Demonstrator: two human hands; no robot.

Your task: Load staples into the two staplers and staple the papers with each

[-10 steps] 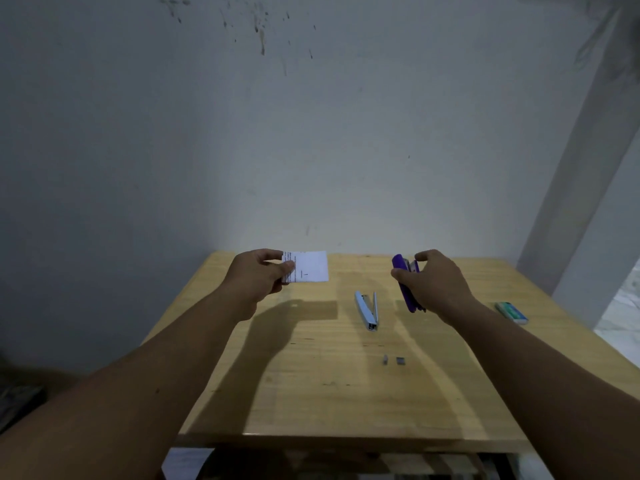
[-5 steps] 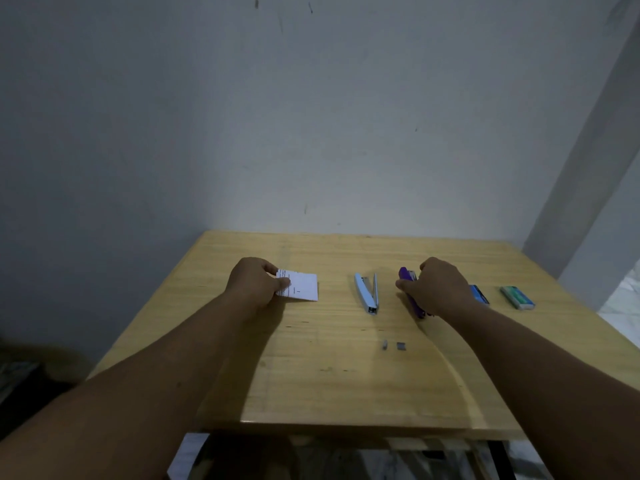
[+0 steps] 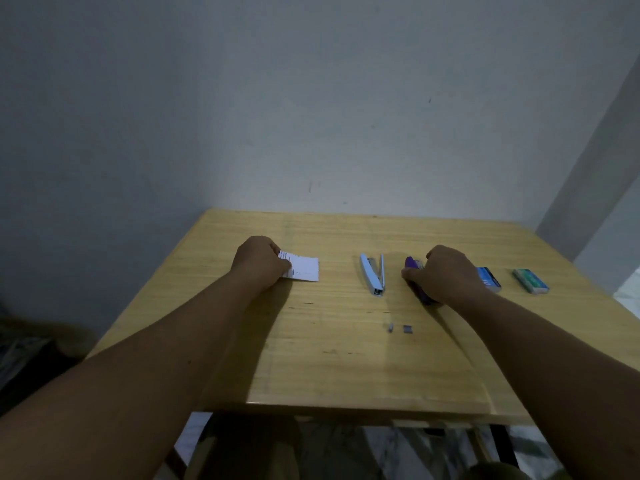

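On the left of the wooden table (image 3: 346,362), the left hand (image 3: 259,263) lies knuckles-up on the near-left edge of a small stack of white papers (image 3: 303,269), fingers curled over that edge and pinching it; the papers lie flat on the tabletop, with faint printed lines just visible by the fingertips. Right of the papers, well apart from them, a light blue stapler (image 3: 373,274) lies on the wood with its top swung open into a narrow V, the hinge end toward the person (its inner channel is too dim to tell whether it holds staples). Nearer the person and slightly right, two small grey staple strips (image 3: 400,328) lie close together on the bare wood. Next comes the purple stapler (image 3: 415,276) — the right hand (image 3: 446,273) is closed over it from above, thumb along its left side, pressing it against the table; only its far tip and left flank show. Just beyond the right wrist a blue staple box (image 3: 489,279) lies flat, and farther right — near the table's edge — lies a green staple box (image 3: 530,280).
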